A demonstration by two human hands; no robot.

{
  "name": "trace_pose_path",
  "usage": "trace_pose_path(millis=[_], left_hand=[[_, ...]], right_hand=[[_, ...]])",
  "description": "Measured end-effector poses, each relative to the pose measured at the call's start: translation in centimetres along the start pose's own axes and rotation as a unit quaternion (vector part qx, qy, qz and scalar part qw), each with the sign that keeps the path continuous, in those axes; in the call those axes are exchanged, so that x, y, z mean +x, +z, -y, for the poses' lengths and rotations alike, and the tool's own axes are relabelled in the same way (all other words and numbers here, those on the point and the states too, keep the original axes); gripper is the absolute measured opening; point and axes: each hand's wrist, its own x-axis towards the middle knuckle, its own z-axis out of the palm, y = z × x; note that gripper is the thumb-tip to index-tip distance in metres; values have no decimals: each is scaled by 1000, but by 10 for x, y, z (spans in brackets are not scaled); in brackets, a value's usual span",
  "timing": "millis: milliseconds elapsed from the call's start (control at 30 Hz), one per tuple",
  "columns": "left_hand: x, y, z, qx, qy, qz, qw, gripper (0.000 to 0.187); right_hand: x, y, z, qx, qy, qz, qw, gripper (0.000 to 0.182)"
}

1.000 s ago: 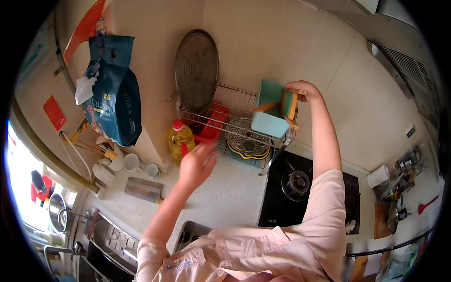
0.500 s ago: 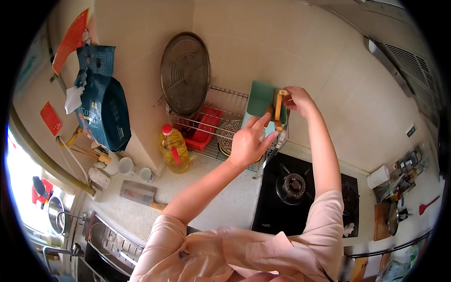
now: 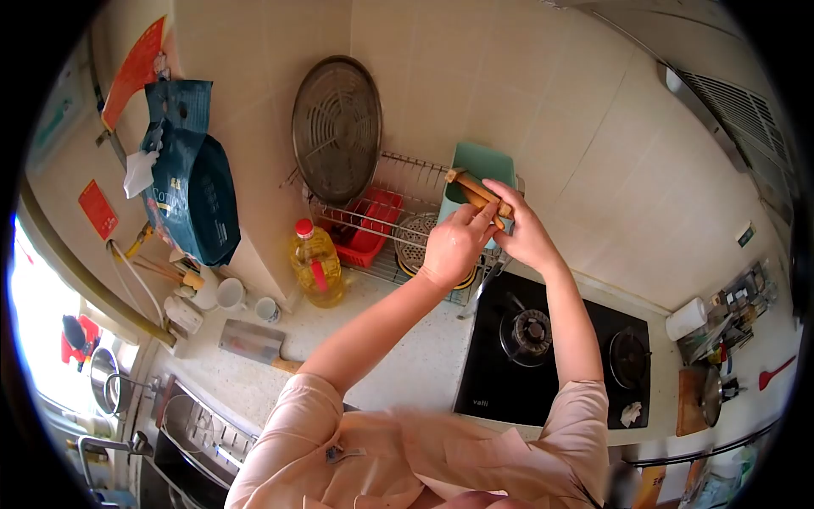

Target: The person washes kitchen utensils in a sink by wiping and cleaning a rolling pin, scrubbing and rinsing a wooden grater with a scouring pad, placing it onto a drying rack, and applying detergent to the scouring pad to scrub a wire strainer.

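Observation:
My left hand (image 3: pixel 451 253) and my right hand (image 3: pixel 527 234) meet in front of a green plastic container (image 3: pixel 485 159) at the end of the wire dish rack (image 3: pixel 405 166). Between them is a narrow brown wooden piece (image 3: pixel 476 188) with blocky ends, lying tilted; its exact kind I cannot make out. Around its right end the right-hand fingers are closed. My left fingertips pinch at its lower side, beside a second slim wooden part, and partly hide it.
Left of the rack stand an oil bottle (image 3: pixel 316 270) and a red basket (image 3: pixel 373 229). A cleaver (image 3: pixel 252 341) lies on the counter near two cups. The black gas stove (image 3: pixel 500 390) sits below my right arm. A round metal tray (image 3: pixel 337 127) leans against the wall.
The wooden piece has gone from upright to tilted and shifted left. My right hand has come down and closer to my left hand, which moved slightly right.

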Motion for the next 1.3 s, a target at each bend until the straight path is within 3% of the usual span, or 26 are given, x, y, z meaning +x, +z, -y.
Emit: trace_pose_path(millis=[67,233,300,400,500,667,733,800,900,1033,1300], left_hand=[[0,-1,2,-16,-2,5,1000,28],[-13,-12,21,-18,-39,8,999,28],[-16,-15,29,-33,-101,9,994,33],[-16,-9,45,-36,-170,-14,985,38],[-12,-5,51,-3,-160,-40,986,39],[3,-23,10,19,-17,1,1000,35],[5,-12,2,30,43,16,998,30],[11,3,4,79,105,30,991,24],[15,-1,12,22,79,-59,995,16],[17,-19,24,22,-25,-112,993,11],[11,-17,24,36,-10,-71,997,14]], right_hand=[[0,4,-6,-75,-25,-50,996,46],[-3,3,-25,-68,-18,-111,991,35],[-5,3,-26,-101,-25,-131,986,33],[-5,6,-20,-86,65,-152,983,27],[-3,5,-22,-171,54,-227,957,23],[-7,17,-35,-127,74,-219,965,21],[-5,20,-33,-152,42,-236,959,20],[-1,19,-34,-105,70,-245,961,19],[7,10,-53,-30,102,-271,957,18],[13,-4,-62,5,107,-259,960,17],[16,0,-22,-52,101,-277,954,18]])
